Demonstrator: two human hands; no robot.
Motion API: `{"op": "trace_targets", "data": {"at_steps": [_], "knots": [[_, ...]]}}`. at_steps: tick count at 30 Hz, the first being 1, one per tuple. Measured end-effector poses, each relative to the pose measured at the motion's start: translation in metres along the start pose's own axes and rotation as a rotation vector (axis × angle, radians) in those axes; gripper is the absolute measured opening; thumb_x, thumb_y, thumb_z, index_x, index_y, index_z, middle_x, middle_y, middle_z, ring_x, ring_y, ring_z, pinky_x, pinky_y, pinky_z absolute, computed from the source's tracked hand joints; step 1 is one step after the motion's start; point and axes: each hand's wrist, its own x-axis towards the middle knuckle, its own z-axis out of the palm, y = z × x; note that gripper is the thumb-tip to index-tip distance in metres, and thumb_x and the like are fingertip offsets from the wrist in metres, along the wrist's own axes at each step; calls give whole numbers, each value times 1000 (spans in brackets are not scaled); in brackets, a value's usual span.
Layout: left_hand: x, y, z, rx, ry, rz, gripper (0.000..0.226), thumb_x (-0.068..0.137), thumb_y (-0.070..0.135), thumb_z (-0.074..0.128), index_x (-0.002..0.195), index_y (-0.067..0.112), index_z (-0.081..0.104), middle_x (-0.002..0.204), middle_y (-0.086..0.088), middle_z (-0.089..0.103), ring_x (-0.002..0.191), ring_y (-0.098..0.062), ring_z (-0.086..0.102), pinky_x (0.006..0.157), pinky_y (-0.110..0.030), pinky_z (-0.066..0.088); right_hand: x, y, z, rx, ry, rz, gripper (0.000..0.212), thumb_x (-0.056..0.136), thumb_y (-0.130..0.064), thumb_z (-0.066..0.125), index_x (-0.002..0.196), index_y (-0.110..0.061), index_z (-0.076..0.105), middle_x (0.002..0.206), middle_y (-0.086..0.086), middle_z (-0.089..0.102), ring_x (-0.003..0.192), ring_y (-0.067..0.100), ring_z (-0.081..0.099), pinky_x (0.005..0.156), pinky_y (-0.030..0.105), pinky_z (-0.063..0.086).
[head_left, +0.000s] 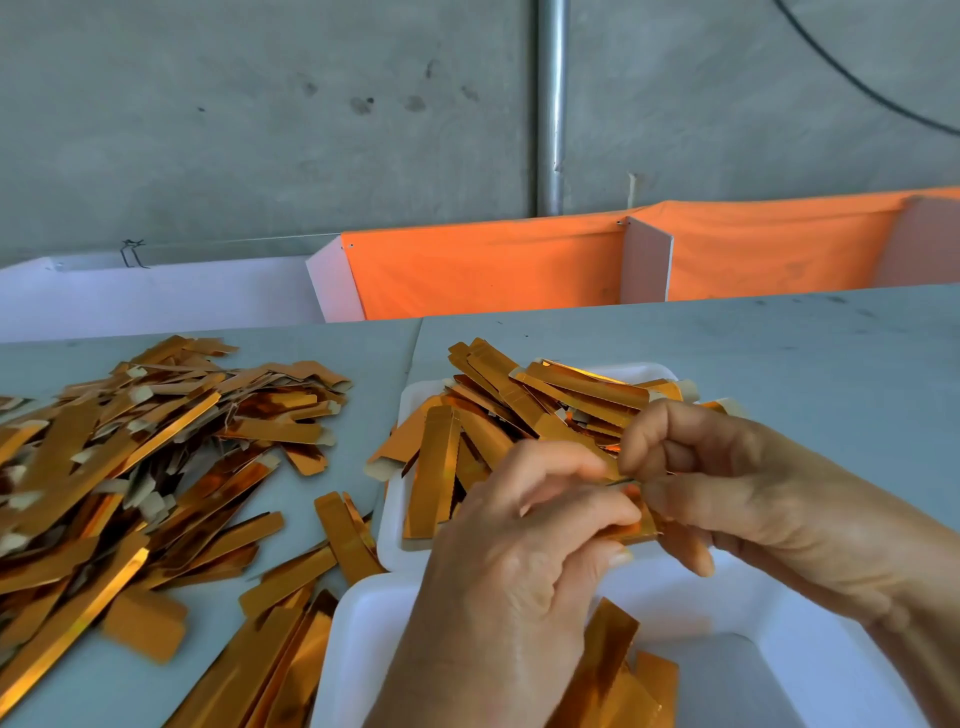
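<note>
Both hands meet over the white trays, each pinching the same small gold foil card strip (635, 525). My left hand (519, 561) grips its near end with thumb and curled fingers. My right hand (727, 493) holds the far end, fingers curled over it. Most of the strip is hidden between the fingers. Behind the hands, a white tray (410, 400) holds a heap of flat gold strips (519, 415).
A big loose pile of gold strips (130, 457) covers the grey table (779, 353) on the left. A second white tray (753, 613) sits nearest me with several strips in it. Orange cloth dividers (493, 265) and a concrete wall stand behind the table.
</note>
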Motion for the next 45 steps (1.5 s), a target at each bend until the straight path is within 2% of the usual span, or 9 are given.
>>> {"op": "trace_targets", "data": {"at_steps": [3,7,15,21,28,33,36,45], "knots": [[1,0,-2,-80,7,-18,16,74,16,70,87,24,72,102,15,52,94,3,58,74,-10,47,-1,1,-3,117,-60,-17,10,70,-8,73,77,-13,67,58,2,53,41,12,46,45,19,41],[3,1,-4,-155,16,-35,14,74,17,72,87,22,75,97,10,55,90,2,57,72,-4,41,-2,6,-7,321,-159,-35,30,66,-19,85,88,-9,69,60,0,53,39,7,45,43,18,41],[4,6,-5,-379,-1,-145,15,72,24,72,87,27,74,93,15,58,95,-4,60,76,-8,44,-1,9,-6,400,-174,-15,36,63,-24,88,90,-9,71,62,3,52,45,13,53,48,22,47],[4,4,-6,-396,-15,-135,16,73,22,72,89,26,73,95,15,57,97,-5,60,77,-10,45,-2,7,-6,379,-227,-31,29,69,-24,85,90,-11,70,67,1,61,51,12,58,52,22,51],[4,4,-3,-295,-5,-48,10,76,16,71,86,19,73,93,14,57,93,-2,60,75,-7,43,-1,8,-5,333,-141,21,35,59,-23,90,85,-15,68,66,4,58,50,14,56,51,24,50],[5,3,-3,-319,18,-92,12,76,27,73,84,19,70,94,14,58,95,-4,61,76,-13,47,0,7,-5,383,-163,35,31,66,-26,87,84,-11,68,63,5,58,50,15,59,53,24,51],[5,3,-5,-309,13,-60,17,77,33,66,84,18,70,95,14,58,96,-4,61,77,-12,47,0,7,-7,409,-177,35,27,69,-23,85,85,-11,68,63,6,58,51,15,60,53,24,52],[5,2,-5,-185,-15,15,13,80,26,65,81,15,71,93,11,59,88,1,58,75,-5,40,0,9,-7,318,-128,83,33,60,-26,90,78,-11,68,60,5,56,47,14,57,49,22,49]]}}
